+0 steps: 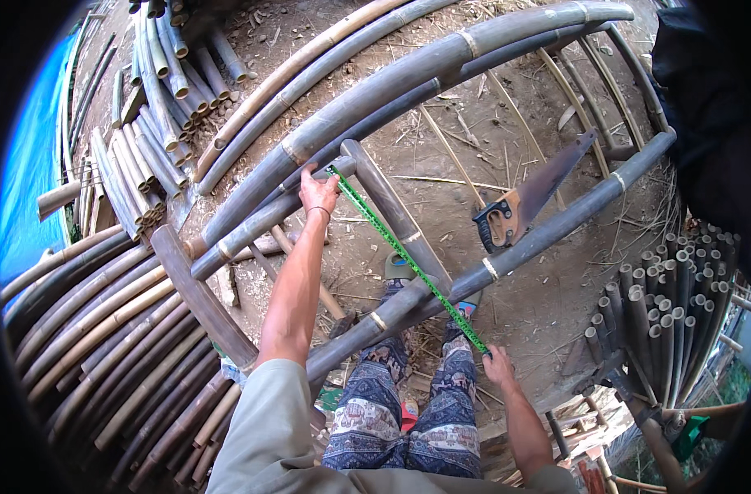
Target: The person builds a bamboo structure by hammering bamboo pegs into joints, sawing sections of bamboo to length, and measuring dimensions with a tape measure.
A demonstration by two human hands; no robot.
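One green tape point(396, 244), stretched taut between both hands as I watch from my remote station. Left hand point(318, 193): fingers closed on the tape's upper end, by the end of a short pole stub where it meets the crossbar point(385, 198). Right hand point(498, 366): closed at the lower end, out past the near side of the frame point(548, 226) (the exact grip is partly hidden, so I cannot tell how the fingers sit). Tape runs slantwise beside the crossbar, then over the near rail.

Saw point(552, 177) right of the crossbar, wooden handle near the rail, blade pointing up and away; I cannot tell whether it leans or lies flat. Bare dirt ground point(515, 317) beneath, littered with slivers.

Left of my view: long curved poles point(104, 329) stacked side by side, more poles in a heap beyond, a blue tarp point(42, 148) at the rim. Right: a bundle point(672, 305) of thin dark stems, cut ends up.
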